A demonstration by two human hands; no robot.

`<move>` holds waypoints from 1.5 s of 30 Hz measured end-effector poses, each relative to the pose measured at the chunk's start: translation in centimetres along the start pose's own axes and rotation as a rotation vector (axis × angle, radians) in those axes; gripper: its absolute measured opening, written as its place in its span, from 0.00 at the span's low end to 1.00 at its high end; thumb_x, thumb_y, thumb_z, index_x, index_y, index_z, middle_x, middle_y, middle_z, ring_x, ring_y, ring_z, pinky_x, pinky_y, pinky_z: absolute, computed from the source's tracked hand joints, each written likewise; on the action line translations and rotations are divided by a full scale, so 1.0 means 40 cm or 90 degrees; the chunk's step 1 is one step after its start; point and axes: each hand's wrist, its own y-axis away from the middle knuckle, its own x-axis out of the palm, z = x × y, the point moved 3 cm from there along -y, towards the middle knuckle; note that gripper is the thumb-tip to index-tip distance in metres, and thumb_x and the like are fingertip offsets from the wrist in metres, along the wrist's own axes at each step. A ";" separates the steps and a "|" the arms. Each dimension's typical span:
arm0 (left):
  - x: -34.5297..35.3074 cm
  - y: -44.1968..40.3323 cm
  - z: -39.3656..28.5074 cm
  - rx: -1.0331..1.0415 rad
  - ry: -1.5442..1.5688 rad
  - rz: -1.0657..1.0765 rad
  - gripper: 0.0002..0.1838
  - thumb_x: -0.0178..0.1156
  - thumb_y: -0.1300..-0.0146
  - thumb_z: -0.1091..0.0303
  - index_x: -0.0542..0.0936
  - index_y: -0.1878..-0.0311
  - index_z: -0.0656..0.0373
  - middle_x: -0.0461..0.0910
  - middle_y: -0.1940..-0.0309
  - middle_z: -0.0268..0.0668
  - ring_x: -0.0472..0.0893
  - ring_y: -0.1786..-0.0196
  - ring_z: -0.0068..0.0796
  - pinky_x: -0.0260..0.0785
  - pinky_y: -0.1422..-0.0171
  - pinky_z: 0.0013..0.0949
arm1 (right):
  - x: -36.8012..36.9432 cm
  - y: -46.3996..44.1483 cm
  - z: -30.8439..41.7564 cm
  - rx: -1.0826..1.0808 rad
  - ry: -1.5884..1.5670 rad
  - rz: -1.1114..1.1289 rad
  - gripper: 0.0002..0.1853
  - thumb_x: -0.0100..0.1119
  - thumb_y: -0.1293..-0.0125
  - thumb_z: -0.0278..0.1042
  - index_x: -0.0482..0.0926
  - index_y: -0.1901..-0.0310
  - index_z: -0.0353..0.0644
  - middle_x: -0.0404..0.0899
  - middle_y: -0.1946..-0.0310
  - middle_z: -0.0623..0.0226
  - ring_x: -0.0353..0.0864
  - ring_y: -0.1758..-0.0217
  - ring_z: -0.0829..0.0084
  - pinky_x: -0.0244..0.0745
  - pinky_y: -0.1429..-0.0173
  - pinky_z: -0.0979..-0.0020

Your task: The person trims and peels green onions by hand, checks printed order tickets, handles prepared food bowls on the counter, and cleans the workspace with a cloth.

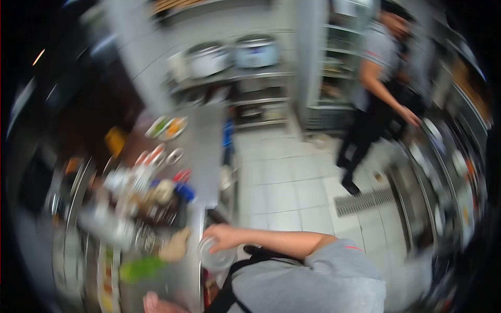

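Right hand (223, 236): I'm seeing it gripping a clear round container (219, 259), its fingers curling over the rim.
Clear round container: it is sitting beside the steel counter's (190, 276) edge; I'm not telling whether they touch.
Left hand (158, 303): it is showing blurred at the bottom edge; I cannot tell whether its fingers are spread or closed.
Nearby counter: a bright green item (142, 269) is lying beside a beige item (176, 245).
Far counter: a plate (151, 130) is holding green and orange food.
Back shelf: two lidded cookers (207, 60) are standing side by side.
Co-worker (377, 78): a person in grey is standing near a floor drain (364, 202).
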 end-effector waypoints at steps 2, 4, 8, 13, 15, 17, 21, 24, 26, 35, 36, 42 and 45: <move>0.098 0.013 0.012 0.078 0.106 -0.011 0.16 0.43 0.38 0.68 0.75 0.54 0.65 0.79 0.60 0.44 0.77 0.55 0.42 0.68 0.48 0.39 | 0.030 -0.027 0.041 0.010 -0.005 0.094 0.29 0.68 0.52 0.47 0.75 0.50 0.41 0.74 0.51 0.52 0.73 0.47 0.56 0.68 0.44 0.61; 0.208 0.072 0.088 0.101 0.073 0.025 0.16 0.40 0.37 0.71 0.74 0.51 0.65 0.77 0.56 0.46 0.76 0.53 0.44 0.66 0.46 0.42 | 0.078 -0.053 0.091 0.063 0.031 0.180 0.30 0.69 0.51 0.47 0.74 0.49 0.41 0.76 0.66 0.60 0.76 0.65 0.66 0.72 0.60 0.65; 0.199 0.193 0.159 0.036 -0.099 -0.047 0.24 0.49 0.44 0.74 0.68 0.41 0.64 0.68 0.44 0.47 0.70 0.47 0.46 0.60 0.46 0.47 | 0.193 -0.094 0.101 0.003 -0.148 0.265 0.27 0.71 0.50 0.38 0.74 0.49 0.40 0.74 0.67 0.70 0.70 0.66 0.78 0.70 0.61 0.73; 0.109 0.205 0.224 -0.204 -0.102 -0.001 0.25 0.49 0.44 0.72 0.68 0.41 0.62 0.63 0.39 0.41 0.67 0.44 0.44 0.58 0.42 0.46 | 0.253 -0.136 0.160 0.060 -0.207 0.404 0.22 0.69 0.47 0.31 0.73 0.52 0.37 0.74 0.64 0.75 0.69 0.64 0.82 0.68 0.59 0.79; 0.109 0.155 0.179 0.026 -0.023 -0.137 0.23 0.50 0.40 0.66 0.67 0.40 0.60 0.63 0.39 0.41 0.68 0.46 0.46 0.60 0.47 0.46 | 0.266 -0.158 0.174 0.042 -0.156 0.434 0.22 0.69 0.47 0.30 0.72 0.52 0.36 0.75 0.63 0.74 0.69 0.63 0.83 0.69 0.58 0.78; 0.117 0.113 0.089 -0.025 0.056 -0.032 0.24 0.50 0.40 0.64 0.67 0.39 0.57 0.62 0.38 0.41 0.67 0.45 0.46 0.61 0.48 0.46 | 0.287 -0.179 0.182 0.061 -0.192 0.448 0.22 0.68 0.47 0.30 0.73 0.52 0.36 0.75 0.63 0.73 0.69 0.63 0.82 0.69 0.58 0.78; 0.251 0.062 0.056 -0.012 -0.091 0.082 0.27 0.48 0.43 0.71 0.64 0.37 0.55 0.61 0.37 0.38 0.68 0.45 0.42 0.62 0.49 0.43 | 0.318 -0.217 0.190 0.015 -0.128 0.458 0.23 0.68 0.48 0.27 0.72 0.50 0.37 0.75 0.63 0.74 0.71 0.59 0.82 0.68 0.54 0.78; 0.297 0.039 0.113 -0.041 -0.130 0.059 0.30 0.49 0.45 0.72 0.63 0.36 0.54 0.61 0.37 0.38 0.69 0.48 0.42 0.63 0.51 0.43 | 0.323 -0.246 0.179 0.006 -0.114 0.458 0.23 0.68 0.48 0.27 0.72 0.50 0.37 0.75 0.63 0.73 0.72 0.61 0.82 0.69 0.54 0.78; 0.266 0.047 0.174 -0.120 -0.157 0.023 0.31 0.50 0.47 0.73 0.63 0.35 0.54 0.61 0.38 0.38 0.69 0.50 0.42 0.63 0.53 0.43 | 0.307 -0.266 0.160 0.030 -0.101 0.455 0.22 0.68 0.48 0.27 0.72 0.50 0.37 0.76 0.63 0.73 0.72 0.61 0.81 0.69 0.55 0.78; 0.047 0.040 0.285 -0.226 -0.179 -0.173 0.25 0.48 0.40 0.72 0.65 0.37 0.57 0.64 0.41 0.44 0.67 0.48 0.48 0.60 0.46 0.45 | 0.159 -0.381 0.117 -0.041 -0.099 0.402 0.19 0.59 0.44 0.19 0.72 0.48 0.37 0.72 0.57 0.71 0.71 0.54 0.81 0.67 0.50 0.77; 0.013 0.021 0.251 -0.207 -0.147 -0.221 0.24 0.47 0.38 0.71 0.65 0.37 0.57 0.65 0.41 0.44 0.67 0.48 0.48 0.60 0.45 0.45 | 0.126 -0.398 0.147 -0.070 -0.060 0.392 0.20 0.59 0.44 0.20 0.72 0.48 0.39 0.70 0.59 0.70 0.70 0.56 0.78 0.67 0.51 0.76; -0.059 -0.080 0.106 -0.081 -0.012 -0.285 0.18 0.47 0.37 0.72 0.71 0.44 0.61 0.68 0.46 0.47 0.66 0.47 0.50 0.56 0.42 0.48 | -0.023 -0.472 0.210 -0.085 -0.150 0.384 0.25 0.57 0.44 0.17 0.70 0.43 0.41 0.70 0.60 0.73 0.70 0.57 0.77 0.66 0.48 0.75; 0.072 -0.065 0.035 0.001 0.266 -0.064 0.19 0.48 0.38 0.70 0.70 0.44 0.62 0.67 0.45 0.48 0.65 0.44 0.51 0.53 0.38 0.52 | -0.127 -0.511 0.216 -0.068 -0.291 0.334 0.25 0.60 0.44 0.20 0.70 0.43 0.37 0.71 0.54 0.74 0.69 0.54 0.83 0.64 0.48 0.80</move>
